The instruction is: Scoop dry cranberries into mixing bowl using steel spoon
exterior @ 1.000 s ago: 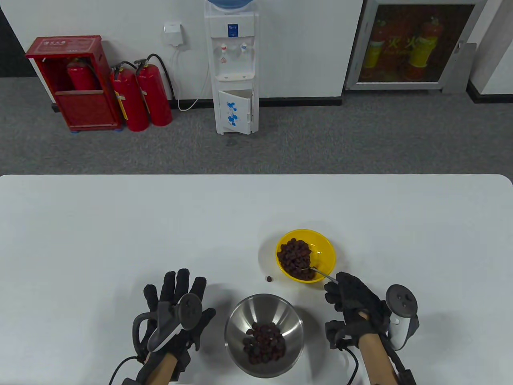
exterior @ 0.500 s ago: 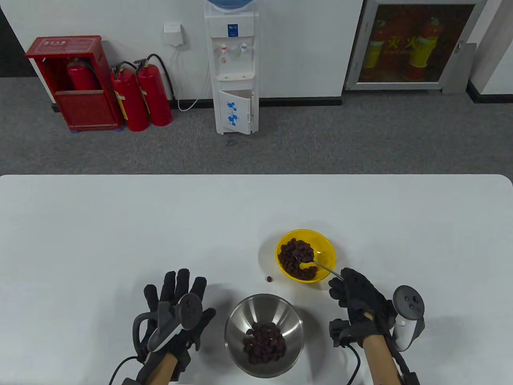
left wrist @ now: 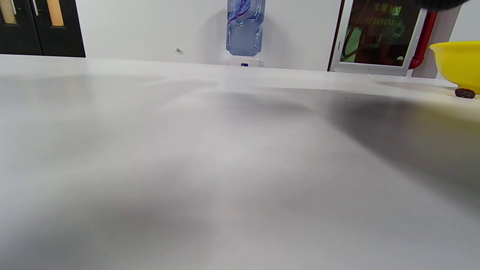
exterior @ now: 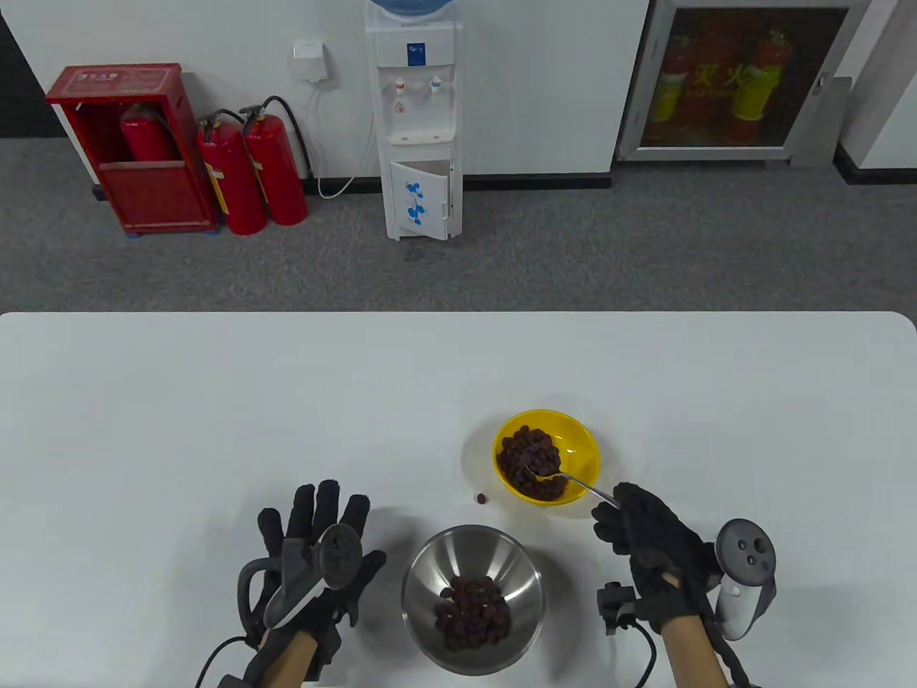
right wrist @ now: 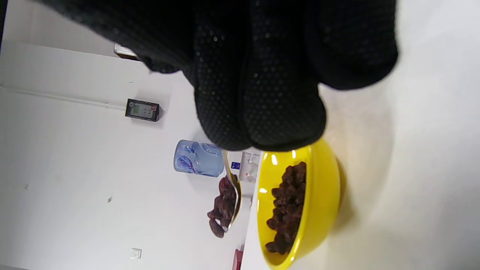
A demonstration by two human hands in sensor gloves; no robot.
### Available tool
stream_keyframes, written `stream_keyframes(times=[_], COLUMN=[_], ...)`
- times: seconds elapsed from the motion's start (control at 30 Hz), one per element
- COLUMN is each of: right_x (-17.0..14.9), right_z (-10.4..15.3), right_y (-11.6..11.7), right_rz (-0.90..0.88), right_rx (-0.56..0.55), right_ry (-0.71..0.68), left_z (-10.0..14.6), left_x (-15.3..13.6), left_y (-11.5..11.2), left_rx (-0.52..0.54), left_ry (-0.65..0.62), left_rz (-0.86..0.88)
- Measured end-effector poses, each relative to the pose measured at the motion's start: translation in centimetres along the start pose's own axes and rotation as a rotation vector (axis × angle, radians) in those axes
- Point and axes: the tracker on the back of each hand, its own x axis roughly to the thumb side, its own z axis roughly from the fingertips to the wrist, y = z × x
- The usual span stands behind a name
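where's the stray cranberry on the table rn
In the table view, the stray cranberry lies on the white table, just left of the yellow bowl, beyond the mixing bowl.

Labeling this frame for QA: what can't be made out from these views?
- Grip on the steel spoon: in the right wrist view the right hand blocks the handle; in the table view it is too small to tell.
- Left hand: only a dark blur at the left wrist view's top edge.
- Mixing bowl: missing from both wrist views.
- Yellow bowl: cut off by the left wrist view's right edge.

Black dotted gloves [exterior: 648, 552], bare forearms
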Motion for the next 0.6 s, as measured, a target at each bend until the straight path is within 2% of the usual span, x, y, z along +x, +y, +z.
stream_keyframes(times=[0.3, 0.6], right_x=[2.5, 3.7], right_z=[2.0, 3.3], right_y=[0.0, 1.0], right_rz=[-0.043, -0.027], right_rx=[0.057, 0.144], right_ry=[-0.119, -0.185], left_z=[0.0, 0.0], left_x=[0.0, 0.1], left_y=[0.0, 0.0], left_rx=[0.001, -0.002], left_ry=[0.002, 0.003], left_rz=[-0.011, -0.02])
